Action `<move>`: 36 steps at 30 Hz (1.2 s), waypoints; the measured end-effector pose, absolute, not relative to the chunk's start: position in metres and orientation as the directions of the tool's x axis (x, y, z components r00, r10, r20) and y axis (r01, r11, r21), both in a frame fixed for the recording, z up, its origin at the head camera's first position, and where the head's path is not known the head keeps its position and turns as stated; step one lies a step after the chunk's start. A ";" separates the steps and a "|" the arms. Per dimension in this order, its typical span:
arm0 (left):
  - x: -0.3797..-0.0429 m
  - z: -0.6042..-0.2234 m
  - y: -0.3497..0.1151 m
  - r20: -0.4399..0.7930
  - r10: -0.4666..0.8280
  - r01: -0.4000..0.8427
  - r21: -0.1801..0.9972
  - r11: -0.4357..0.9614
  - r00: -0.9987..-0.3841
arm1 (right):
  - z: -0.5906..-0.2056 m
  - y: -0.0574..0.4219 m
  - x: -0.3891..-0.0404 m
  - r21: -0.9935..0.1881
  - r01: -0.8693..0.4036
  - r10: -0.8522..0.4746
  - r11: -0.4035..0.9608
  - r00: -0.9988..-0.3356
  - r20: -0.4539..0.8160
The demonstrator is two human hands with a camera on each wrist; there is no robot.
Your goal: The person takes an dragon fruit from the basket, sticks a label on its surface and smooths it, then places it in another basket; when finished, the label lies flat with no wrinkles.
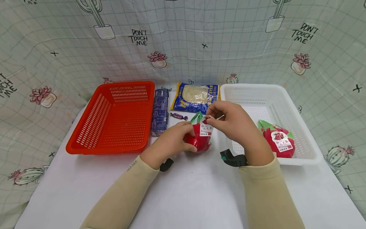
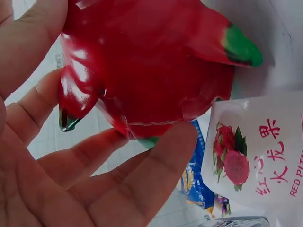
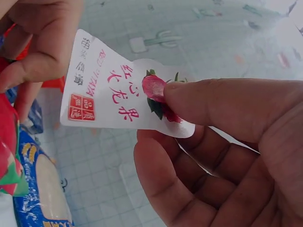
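A glossy red dragon fruit [image 1: 200,143] with green tips stands upright on the white table. My left hand [image 1: 175,137] grips its side; in the left wrist view the fingers [image 2: 163,161] spread along the red skin [image 2: 147,71]. Between thumb and index finger, my right hand [image 1: 233,122] pinches the end of a white sticker label [image 3: 102,90] with pink lettering and a printed fruit. The label stands out flat from the fruit in the right wrist view. A second labelled dragon fruit [image 1: 278,141] lies in the white basket [image 1: 307,135] at the right.
To the left is a red-orange basket [image 1: 107,149]. Beside it lie a long dark-blue packet [image 1: 160,113] and a purple wrapped candy [image 1: 178,116]. A blue and yellow food bag [image 1: 195,97] lies at the back, against the printed curtain [image 1: 186,41].
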State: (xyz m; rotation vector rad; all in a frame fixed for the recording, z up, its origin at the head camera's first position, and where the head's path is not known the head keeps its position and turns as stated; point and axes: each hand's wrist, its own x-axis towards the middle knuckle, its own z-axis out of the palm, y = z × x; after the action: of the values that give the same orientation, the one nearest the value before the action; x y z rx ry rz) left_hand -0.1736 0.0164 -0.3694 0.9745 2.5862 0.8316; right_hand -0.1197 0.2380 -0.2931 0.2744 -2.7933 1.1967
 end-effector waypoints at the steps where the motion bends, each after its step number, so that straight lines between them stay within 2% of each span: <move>1: -0.174 -0.370 0.016 -0.032 0.673 0.525 0.599 0.605 -0.739 | -0.295 0.238 -0.121 -0.704 -0.189 -0.128 0.685 -0.982 0.139; 6: -0.175 -0.371 0.015 -0.030 0.664 0.511 0.613 0.603 -0.747 | -0.304 0.237 -0.126 -0.688 -0.143 -0.110 0.711 -0.990 0.092; 13: -0.176 -0.369 0.017 -0.095 0.640 0.439 0.651 0.620 -0.763 | -0.322 0.238 -0.129 -0.700 -0.068 -0.118 0.711 -0.993 -0.024; 22: -0.178 -0.367 0.012 -0.092 0.651 0.474 0.610 0.635 -0.754 | -0.334 0.226 -0.138 -0.687 -0.055 -0.172 0.724 -0.980 -0.103; 36: -0.180 -0.370 0.012 -0.091 0.641 0.475 0.594 0.649 -0.762 | -0.349 0.206 -0.138 -0.520 -0.084 -0.170 0.850 -0.978 -0.121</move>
State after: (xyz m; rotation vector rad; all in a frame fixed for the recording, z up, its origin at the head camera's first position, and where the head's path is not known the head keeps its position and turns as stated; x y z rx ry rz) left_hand -0.1796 0.0115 -0.3695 0.8958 2.5773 0.8051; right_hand -0.1380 0.2060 -0.3495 0.2194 -3.1773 0.8816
